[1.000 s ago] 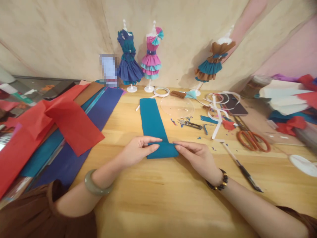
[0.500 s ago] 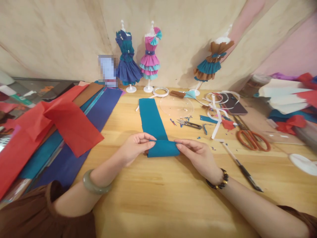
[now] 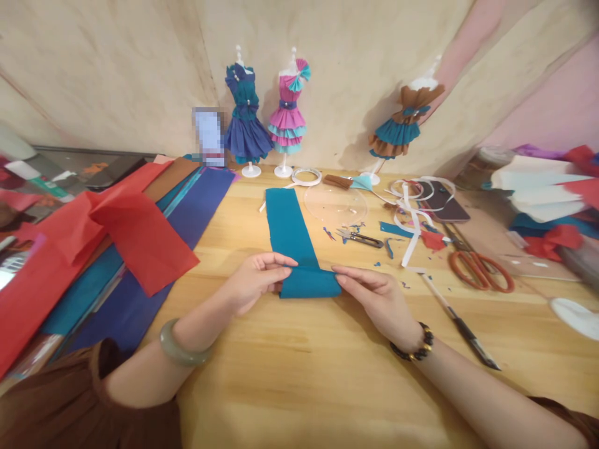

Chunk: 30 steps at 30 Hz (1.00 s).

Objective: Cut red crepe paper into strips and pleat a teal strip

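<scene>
A long strip of teal crepe paper [image 3: 291,224] lies on the wooden table in front of me, its near end folded back over itself. My left hand [image 3: 259,277] pinches the left end of the fold between thumb and fingers. At the right end of the same fold, my right hand [image 3: 369,290] pinches the paper's edge in the same way. The far part of the strip rests flat, pointing away toward the wall. Beyond my right hand lie small black thread snips [image 3: 360,237] among scraps of paper.
Orange-handled scissors [image 3: 482,269] and a pen [image 3: 461,324] lie to the right. Red crepe paper [image 3: 145,243] covers coloured sheets at the left. Three small dress forms in paper dresses, one pink [image 3: 286,118], stand along the wall. White ribbon [image 3: 412,234] curls near a dark phone [image 3: 447,201].
The view has shifted slightly, so everything sits a little lower and further right. Both hands still pinch the fold; my right fingers have moved slightly along its edge.
</scene>
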### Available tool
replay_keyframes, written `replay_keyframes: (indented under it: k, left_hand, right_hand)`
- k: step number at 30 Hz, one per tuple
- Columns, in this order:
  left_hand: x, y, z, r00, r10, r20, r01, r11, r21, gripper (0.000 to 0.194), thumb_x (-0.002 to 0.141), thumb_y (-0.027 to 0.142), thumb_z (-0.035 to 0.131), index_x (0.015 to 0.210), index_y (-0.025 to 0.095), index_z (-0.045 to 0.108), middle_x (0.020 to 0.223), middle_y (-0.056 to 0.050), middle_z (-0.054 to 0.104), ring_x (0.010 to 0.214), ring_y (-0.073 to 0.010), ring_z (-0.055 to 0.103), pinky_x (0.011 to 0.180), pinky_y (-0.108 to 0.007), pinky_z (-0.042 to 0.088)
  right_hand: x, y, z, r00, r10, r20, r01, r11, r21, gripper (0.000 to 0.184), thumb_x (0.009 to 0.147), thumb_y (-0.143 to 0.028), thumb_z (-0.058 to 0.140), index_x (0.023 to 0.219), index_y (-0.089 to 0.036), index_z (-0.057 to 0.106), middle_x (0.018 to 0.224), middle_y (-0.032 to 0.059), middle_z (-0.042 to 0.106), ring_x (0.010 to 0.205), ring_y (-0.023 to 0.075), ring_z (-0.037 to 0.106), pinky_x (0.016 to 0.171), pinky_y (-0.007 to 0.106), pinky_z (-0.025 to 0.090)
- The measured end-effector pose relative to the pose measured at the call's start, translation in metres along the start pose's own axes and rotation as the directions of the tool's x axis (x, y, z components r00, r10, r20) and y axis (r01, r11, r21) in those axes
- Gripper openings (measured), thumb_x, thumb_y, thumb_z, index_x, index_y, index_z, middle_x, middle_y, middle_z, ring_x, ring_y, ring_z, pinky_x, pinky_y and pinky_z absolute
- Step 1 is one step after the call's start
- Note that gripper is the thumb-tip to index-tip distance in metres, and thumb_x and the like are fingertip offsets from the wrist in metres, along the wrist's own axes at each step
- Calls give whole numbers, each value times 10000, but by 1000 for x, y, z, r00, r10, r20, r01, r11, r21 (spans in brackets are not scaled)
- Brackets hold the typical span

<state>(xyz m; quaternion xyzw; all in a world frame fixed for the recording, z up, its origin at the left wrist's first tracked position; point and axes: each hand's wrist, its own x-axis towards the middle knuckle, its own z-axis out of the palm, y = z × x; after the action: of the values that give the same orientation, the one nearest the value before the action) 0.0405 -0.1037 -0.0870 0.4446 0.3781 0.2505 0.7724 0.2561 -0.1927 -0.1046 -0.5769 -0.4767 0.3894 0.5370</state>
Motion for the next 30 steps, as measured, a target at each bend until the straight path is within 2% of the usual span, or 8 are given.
replay_keyframes:
  k: [5, 14, 30]
  left_hand:
    - [1, -3, -3, 1000, 20, -10, -20, 1000, 5, 286, 641, 299, 796, 884, 175, 712, 765, -26, 703, 671, -136, 637, 675, -284, 480]
    - [-1, -1, -1, 999, 25, -35, -25, 1000, 7, 246, 659, 268, 773, 884, 177, 737, 795, -41, 717, 698, -148, 638, 714, -310, 491]
    - [-1, -2, -3, 999, 35, -22, -34, 999, 42, 233, 653, 264, 778, 865, 174, 746, 748, -32, 707, 662, -136, 621, 669, -283, 469]
  right_hand:
    - [-1, -2, -1, 1000, 8, 19, -8, 1000, 10, 191, 722, -356, 728, 896, -291, 775, 967, 14, 754, 926, 235, 719, 862, 375, 591]
    - [-1, -5, -2, 1000, -12, 18, 13, 1000, -17, 167, 723, -348, 732, 874, -293, 776, 937, 14, 757, 880, 239, 730, 804, 374, 618]
    - [-2, -5, -3, 998, -49, 30, 50, 997, -58, 146, 744, -318, 701, 856, -275, 783, 895, 21, 772, 828, 219, 732, 761, 345, 617]
